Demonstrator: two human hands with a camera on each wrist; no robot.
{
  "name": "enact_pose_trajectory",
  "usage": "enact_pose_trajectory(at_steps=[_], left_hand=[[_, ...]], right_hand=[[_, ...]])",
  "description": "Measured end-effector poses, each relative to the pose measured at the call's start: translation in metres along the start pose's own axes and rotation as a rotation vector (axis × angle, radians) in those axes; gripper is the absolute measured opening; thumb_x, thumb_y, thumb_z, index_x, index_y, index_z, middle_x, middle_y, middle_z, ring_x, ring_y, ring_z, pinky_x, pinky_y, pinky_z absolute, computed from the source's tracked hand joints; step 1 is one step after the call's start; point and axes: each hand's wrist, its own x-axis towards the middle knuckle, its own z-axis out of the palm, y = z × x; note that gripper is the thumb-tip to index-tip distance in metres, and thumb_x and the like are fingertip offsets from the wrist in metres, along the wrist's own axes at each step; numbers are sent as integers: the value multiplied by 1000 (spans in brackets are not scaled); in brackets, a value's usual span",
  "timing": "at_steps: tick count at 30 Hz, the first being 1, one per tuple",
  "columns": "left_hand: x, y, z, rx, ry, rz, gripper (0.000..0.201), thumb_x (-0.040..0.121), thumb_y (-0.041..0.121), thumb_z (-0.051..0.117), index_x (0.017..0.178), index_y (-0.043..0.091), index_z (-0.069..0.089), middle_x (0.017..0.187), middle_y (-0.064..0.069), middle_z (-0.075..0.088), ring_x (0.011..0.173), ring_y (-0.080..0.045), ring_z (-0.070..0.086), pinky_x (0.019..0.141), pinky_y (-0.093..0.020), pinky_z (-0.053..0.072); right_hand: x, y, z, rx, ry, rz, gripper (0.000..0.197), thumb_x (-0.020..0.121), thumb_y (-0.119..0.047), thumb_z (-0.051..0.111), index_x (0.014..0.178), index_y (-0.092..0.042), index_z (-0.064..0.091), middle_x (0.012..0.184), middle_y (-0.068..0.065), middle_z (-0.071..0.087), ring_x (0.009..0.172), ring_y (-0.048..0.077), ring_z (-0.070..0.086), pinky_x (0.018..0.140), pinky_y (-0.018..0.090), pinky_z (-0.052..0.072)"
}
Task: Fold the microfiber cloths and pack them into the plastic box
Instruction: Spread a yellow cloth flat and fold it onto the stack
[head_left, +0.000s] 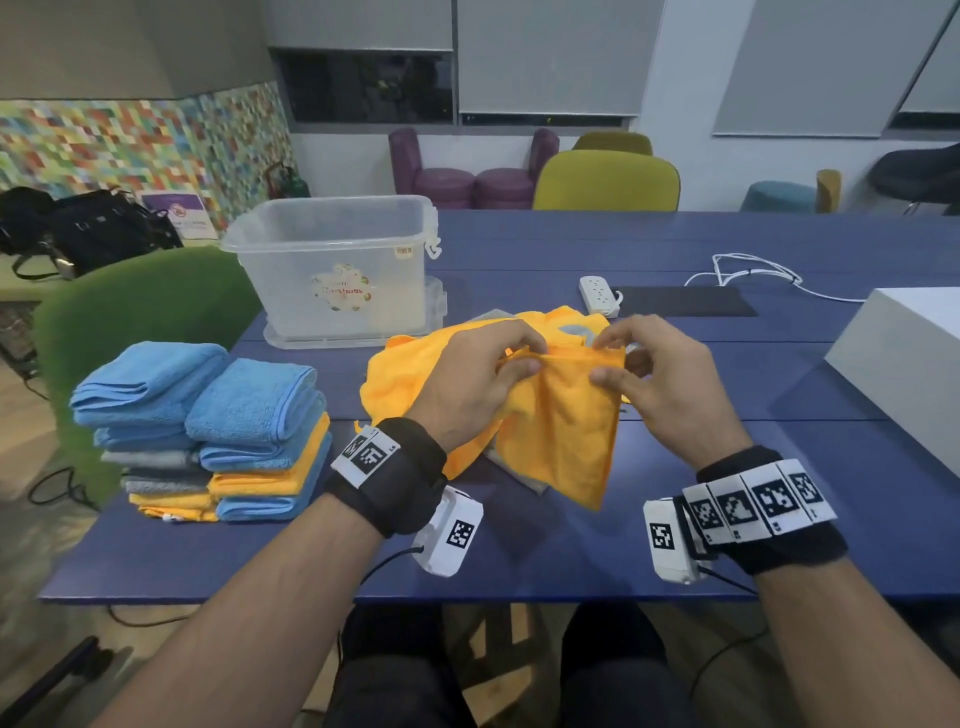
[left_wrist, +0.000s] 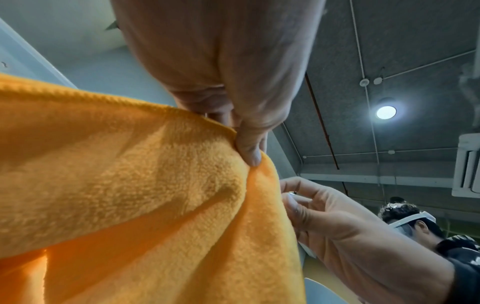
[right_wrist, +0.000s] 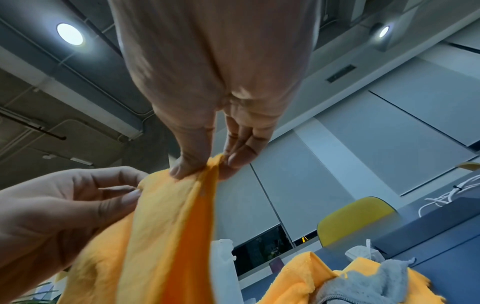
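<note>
Fleecy orange cloth (head_left: 563, 415) pinched by both hands (head_left: 571, 374).

The plastic box (head_left: 332, 260), at the far left of the table, carries a round sticker (head_left: 341, 287) on its near wall. On this sticker the red word "Christmas" can be read; a smaller word stands above it, but it is too faint to tell. A small label (head_left: 403, 252) sits near the upper right corner of the same wall, and its print is too small to read. Far left, behind the bags, a purple and white sign (head_left: 178, 211) leans on the wall; its text is blurred. The wristbands (head_left: 756, 501) on both wrists bear black and white square code markers, no letters.
</note>
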Motion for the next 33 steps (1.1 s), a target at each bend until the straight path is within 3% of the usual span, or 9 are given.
enact_pose_trajectory(at_steps=[4, 7, 10, 13, 16, 21, 23, 27, 33], left_hand=[[2, 0, -1, -26, 21, -44, 8, 97, 17, 68, 103, 15, 74, 99, 9, 72, 99, -8, 63, 93, -33, 51], [3, 0, -2, -23, 30, -64, 9, 98, 22, 69, 102, 17, 75, 98, 7, 72, 99, -12, 64, 92, -40, 53], [4, 1, -3, -10, 38, -74, 10, 97, 25, 70, 102, 17, 75, 98, 6, 72, 98, -13, 65, 89, -40, 54], [5, 2, -4, 6, 48, -66, 11, 96, 26, 72, 101, 17, 76, 97, 6, 72, 96, -13, 65, 87, -39, 54], [5, 1, -6, 28, 20, -63, 10, 94, 27, 75, 96, 18, 75, 93, 8, 71, 91, -13, 64, 83, -34, 54], [-1, -9, -7, 141, -116, -66, 13, 91, 28, 77, 93, 17, 71, 83, 19, 59, 78, 7, 52, 70, -11, 36], [-4, -13, -7, 192, -157, -67, 14, 90, 30, 78, 91, 18, 70, 81, 16, 58, 75, 2, 50, 67, -15, 33], [-15, -26, -11, 263, -237, -107, 17, 90, 29, 77, 89, 16, 68, 84, 3, 61, 79, -17, 53, 73, -35, 44], [-43, -55, -15, 458, -379, -261, 21, 94, 35, 71, 93, 14, 68, 92, 1, 63, 87, -23, 57, 79, -44, 48]], right_hand=[[-2, -1, 1, -2, -76, -13, 26, 78, -19, 86, 93, -28, 66, 101, -5, 67, 80, 17, 63, 71, 20, 49], [-4, -3, 3, 19, -104, -46, 28, 82, -18, 83, 98, -31, 65, 106, -8, 67, 82, 17, 64, 72, 27, 51], [-5, -5, 7, 14, -86, -39, 19, 83, -19, 82, 89, -26, 66, 97, -11, 67, 81, 16, 63, 72, 31, 53], [-3, -5, 10, 10, -80, 12, 16, 84, -20, 82, 84, -20, 66, 83, -4, 69, 76, 16, 62, 70, 32, 53], [-1, -1, 7, 23, 15, 84, 12, 87, -20, 78, 86, -20, 66, 82, 2, 69, 76, 20, 63, 71, 32, 52], [7, -5, -2, 80, 193, 102, 14, 91, -20, 73, 86, -26, 62, 81, 2, 68, 73, 18, 60, 67, 29, 50], [11, -8, -6, 82, 222, 104, 16, 92, -23, 74, 83, -28, 61, 78, -4, 66, 70, 10, 58, 65, 22, 47], [16, -5, -14, 59, 247, 119, 15, 90, -24, 76, 82, -23, 63, 76, -8, 65, 68, 2, 58, 62, 11, 42], [23, 3, -34, 73, 393, 105, 8, 93, -17, 71, 89, -18, 64, 75, -8, 61, 69, 10, 56, 68, 30, 49]])
